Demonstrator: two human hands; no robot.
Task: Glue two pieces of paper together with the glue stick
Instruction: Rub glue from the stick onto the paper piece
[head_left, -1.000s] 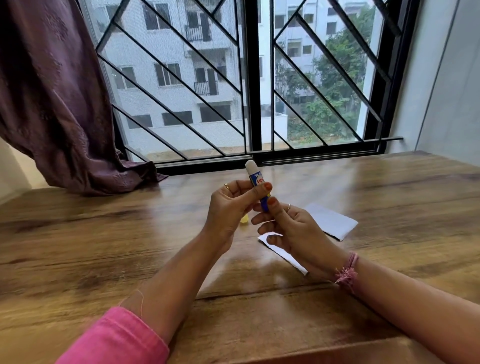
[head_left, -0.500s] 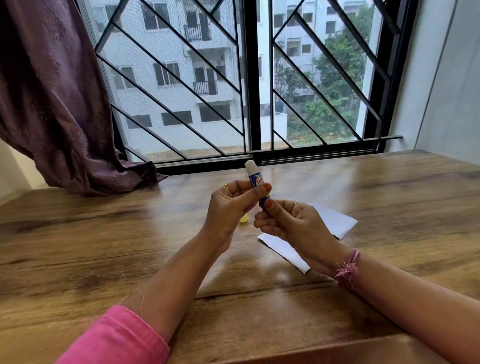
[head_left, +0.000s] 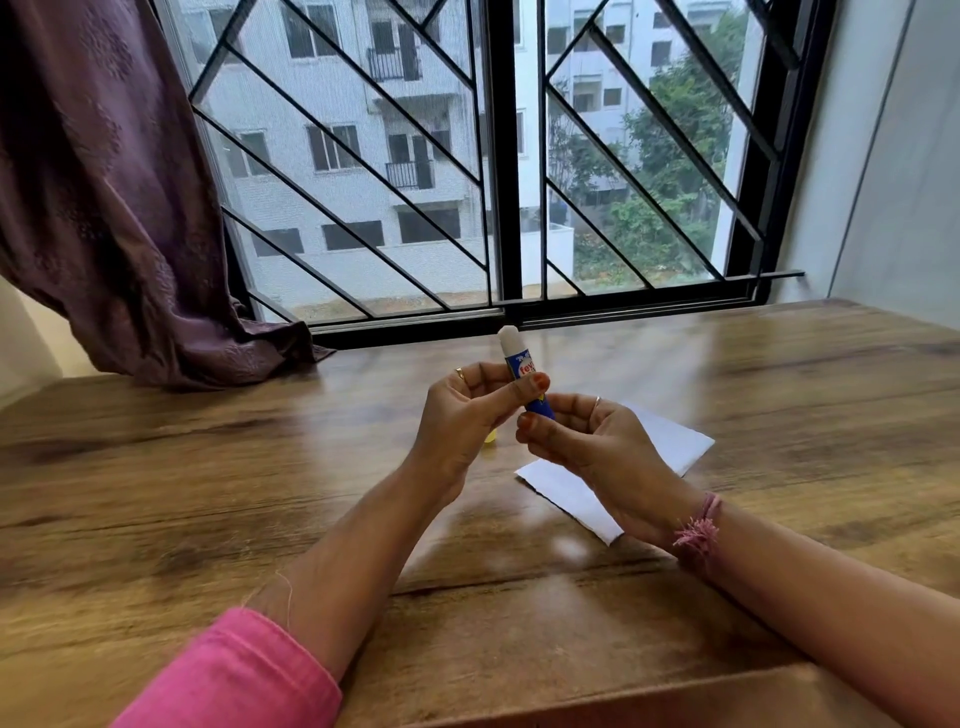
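Head view takes in a broad wooden table (head_left: 208, 499) set against a barred window (head_left: 498, 156), with a purple curtain (head_left: 104, 182) bunched at the far left corner. On the table, just right of centre, lies the white paper (head_left: 566, 491); the right hand covers its middle, so whether it is one sheet or two laid together cannot be told, and no glue shows on the parts in view.

Both hands are raised just above the table, near the paper. The left hand (head_left: 462, 421) is closed around the middle of the glue stick (head_left: 519, 366), thumb pressed across the label. The right hand (head_left: 597, 441) pinches the blue lower end between thumb and fingertips, a hold that suits turning the base. The stick stands nearly upright, tilted a little to the left, and its white glue stands proud of the tube at the top.

A small yellow thing (head_left: 126, 440) peeks from behind the left hand on the table; it may be the cap, though too little shows to be sure.

By my reading, the task is in its early part: the stick is opened and the glue raised, ready to use. Spreading glue on the paper, laying the second piece over it and pressing the two together all seem left to do.
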